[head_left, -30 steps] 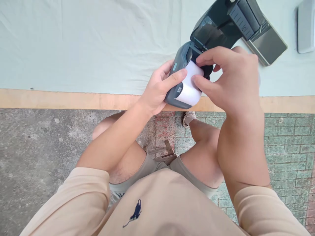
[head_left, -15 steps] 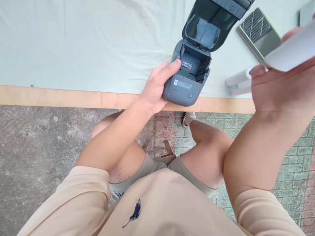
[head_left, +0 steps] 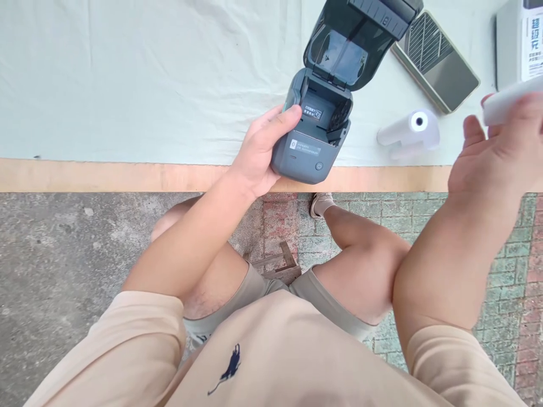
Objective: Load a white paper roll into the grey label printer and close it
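Note:
My left hand (head_left: 271,141) is wrapped round the side of a dark grey portable label printer (head_left: 303,150), thumb on its rim. The printer's smoky lid (head_left: 356,45) is swung up, and the roll compartment inside is bare, with a small printed sticker in it. At the right edge, my right hand (head_left: 494,152) grips a white paper roll (head_left: 515,102), partly cut off by the frame and hidden by the fingers. Between the two hands, a second paper roll (head_left: 396,133) lies on its side on the table, its dark-centred end showing.
A phone-like flat device (head_left: 456,79) with a striped part lies behind the loose roll. A white box (head_left: 511,48) with blue printing stands at the back right. Pale cloth (head_left: 148,85) covers the table up to its wooden front edge (head_left: 106,175).
My right hand with its paper roll has moved right, uncovering the loose roll and more of the flat device. The printer has shifted slightly left in view, still in my left hand.

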A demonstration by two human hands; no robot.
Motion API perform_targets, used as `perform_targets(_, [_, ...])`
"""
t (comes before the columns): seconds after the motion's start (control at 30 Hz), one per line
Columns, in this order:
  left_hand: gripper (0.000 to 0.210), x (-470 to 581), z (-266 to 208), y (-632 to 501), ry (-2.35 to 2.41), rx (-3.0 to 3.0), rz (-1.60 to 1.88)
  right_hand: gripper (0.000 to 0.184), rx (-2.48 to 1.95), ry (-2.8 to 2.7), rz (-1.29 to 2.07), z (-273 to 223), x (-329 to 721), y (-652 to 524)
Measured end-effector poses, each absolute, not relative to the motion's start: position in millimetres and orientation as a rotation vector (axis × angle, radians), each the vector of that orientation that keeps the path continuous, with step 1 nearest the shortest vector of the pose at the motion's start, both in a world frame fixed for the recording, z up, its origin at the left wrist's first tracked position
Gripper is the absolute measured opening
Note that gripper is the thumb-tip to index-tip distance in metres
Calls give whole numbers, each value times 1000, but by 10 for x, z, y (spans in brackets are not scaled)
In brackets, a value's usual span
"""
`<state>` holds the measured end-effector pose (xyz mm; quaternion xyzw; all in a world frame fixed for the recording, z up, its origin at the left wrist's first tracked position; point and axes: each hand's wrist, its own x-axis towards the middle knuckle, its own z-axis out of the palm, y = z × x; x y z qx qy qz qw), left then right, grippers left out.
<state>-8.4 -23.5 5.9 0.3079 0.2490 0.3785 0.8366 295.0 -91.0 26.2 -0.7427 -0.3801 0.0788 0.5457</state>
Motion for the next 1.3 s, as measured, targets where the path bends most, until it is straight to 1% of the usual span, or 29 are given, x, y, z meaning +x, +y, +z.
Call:
perform_targets(0.1, [23,-76,46,-233,522,641,820,40,-1771,-1087,37,50,3014,-885])
perform_targets(0.23, [22,-73,43,-233,523,641,826,42,-1850,-1163,82,-128,3143,-919])
perform_targets(0.3, [22,-73,52,-233,526,645,821,41,-1807,-1180,14,-72,3116,-969])
perform_targets(0.43, [23,-74,71,-231,530,654,794,30,-1686,-1272,-363,180,2785,-1049])
perform_targets(0.47, [22,-74,74,-232,542,656,792,32,-1801,-1377,-391,227,2665,-1048])
perform_targets(0.5, [22,-75,75,-233,558,659,792,38,-1943,-1496,-409,261,2545,-1036])
perform_targets(0.57, [22,-76,77,-237,591,664,797,49,-2228,-1513,-386,287,2343,-985])
perform_targets(0.63, [21,-77,79,-241,612,670,800,48,-2388,-1474,-319,281,2225,-925])
perform_targets(0.7, [21,-78,81,-244,612,671,797,42,-2422,-1442,-279,269,2195,-887])
perform_targets(0.8, [21,-81,79,-245,595,674,801,34,-2233,-1501,-259,272,2228,-889])
perform_targets(0.9, [20,-90,83,-245,590,700,791,28,-1798,-1610,-179,305,2206,-920])
perform_targets(0.93, [20,-93,87,-246,592,710,781,29,-1664,-1629,-155,323,2166,-926])
perform_targets(1.0, [21,-95,99,-252,596,726,759,37,-1482,-1622,-107,365,2033,-924])
perform_targets(1.07, [20,-90,110,-263,605,729,755,49,-1393,-1581,-15,415,1853,-907])
perform_targets(1.1, [19,-85,112,-271,610,726,763,51,-1379,-1574,37,442,1759,-894])
perform_targets(1.13, [17,-78,112,-280,611,722,780,47,-1390,-1599,64,468,1670,-880])
perform_targets(1.17, [15,-71,109,-288,604,719,802,39,-1409,-1668,50,492,1589,-865])
perform_targets(1.23, [11,-57,93,-303,571,720,852,22,-1517,-1839,-57,534,1462,-835])
perform_targets(1.3, [11,-48,71,-313,534,727,881,15,-1651,-1941,-206,562,1375,-807])
